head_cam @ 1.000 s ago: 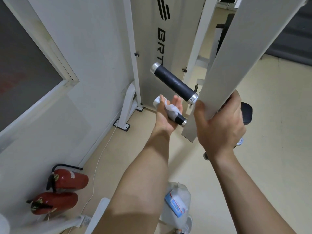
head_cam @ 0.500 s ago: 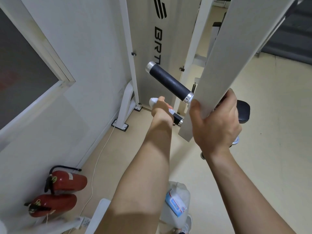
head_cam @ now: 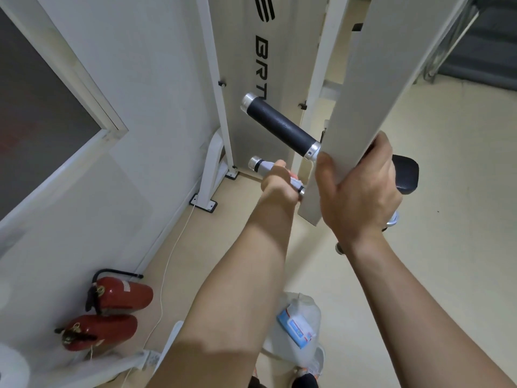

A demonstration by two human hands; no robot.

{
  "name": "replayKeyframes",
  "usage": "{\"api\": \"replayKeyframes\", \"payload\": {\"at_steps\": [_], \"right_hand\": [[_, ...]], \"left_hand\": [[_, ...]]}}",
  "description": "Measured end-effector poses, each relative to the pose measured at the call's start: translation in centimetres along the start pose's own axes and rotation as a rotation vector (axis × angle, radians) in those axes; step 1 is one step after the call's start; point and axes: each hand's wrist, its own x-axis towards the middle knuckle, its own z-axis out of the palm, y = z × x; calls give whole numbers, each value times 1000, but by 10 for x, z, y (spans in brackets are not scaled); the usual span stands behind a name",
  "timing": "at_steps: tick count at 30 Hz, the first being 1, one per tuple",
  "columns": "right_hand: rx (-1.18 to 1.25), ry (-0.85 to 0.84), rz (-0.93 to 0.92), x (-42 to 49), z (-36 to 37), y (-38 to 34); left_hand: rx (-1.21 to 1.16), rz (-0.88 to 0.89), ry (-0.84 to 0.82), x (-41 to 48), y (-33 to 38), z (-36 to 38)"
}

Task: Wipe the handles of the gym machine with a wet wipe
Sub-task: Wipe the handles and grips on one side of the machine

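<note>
White wet wipe (head_cam: 295,181) is seen at the edge of the left grip (head_cam: 279,186), which is curled round the lower handle (head_cam: 264,165) near its inner end, so that the wipe is pressed onto the sleeve. The pale machine arm (head_cam: 363,93) is clasped by the right grip (head_cam: 361,191), judged to steady it against the rubbing. The upper handle (head_cam: 282,126) is untouched just above. Free length is available toward the metal end cap (head_cam: 254,163); the wall (head_cam: 156,107) lies well apart.
</note>
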Motion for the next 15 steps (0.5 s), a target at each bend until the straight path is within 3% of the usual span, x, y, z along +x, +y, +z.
{"api": "replayKeyframes", "payload": {"at_steps": [3,10,12,15], "right_hand": [[-12,3,-16,-4,0,-1],[-47,23,-11,-9,-1,0],[-44,31,3,-8,0,2],[-12,31,-2,-3,0,2]], "left_hand": [[-8,0,22,8,27,-11],[-331,44,-447,22,1,-45],[-269,58,-464,19,-7,-42],[-42,32,-293,7,-21,-24]]}}
